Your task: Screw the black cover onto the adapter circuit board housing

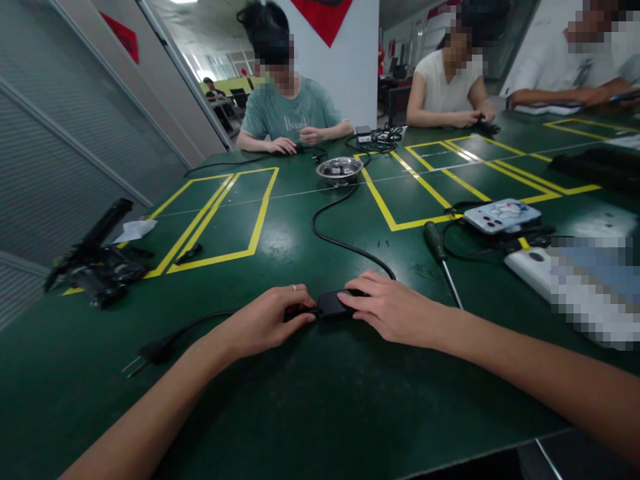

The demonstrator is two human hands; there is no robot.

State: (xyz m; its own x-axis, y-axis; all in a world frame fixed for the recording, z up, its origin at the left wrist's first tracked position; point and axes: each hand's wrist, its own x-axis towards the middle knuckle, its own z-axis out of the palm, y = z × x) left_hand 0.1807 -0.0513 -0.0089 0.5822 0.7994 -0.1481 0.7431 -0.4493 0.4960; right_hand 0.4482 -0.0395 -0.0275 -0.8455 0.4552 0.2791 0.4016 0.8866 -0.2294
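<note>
A small flat black box (332, 305) lies on the green table in front of me, in line with a black power cord (345, 248). My left hand (270, 316) pinches the cord where it enters the box's left end. Over the right end of the box, my right hand (383, 307) is closed, fingers resting on its top and side. From my left hand the cord runs left to a two-pin plug (156, 351). Beyond my right hand it curves away toward a metal bowl (339, 171). The box's right end is hidden by my fingers.
A screwdriver (436, 241) lies right of my right hand, with small screws (383, 243) nearby. A phone (503, 217) and a white power bank (530, 267) are at right. Black gear (103, 267) sits at left. Several people sit across the table (300, 407).
</note>
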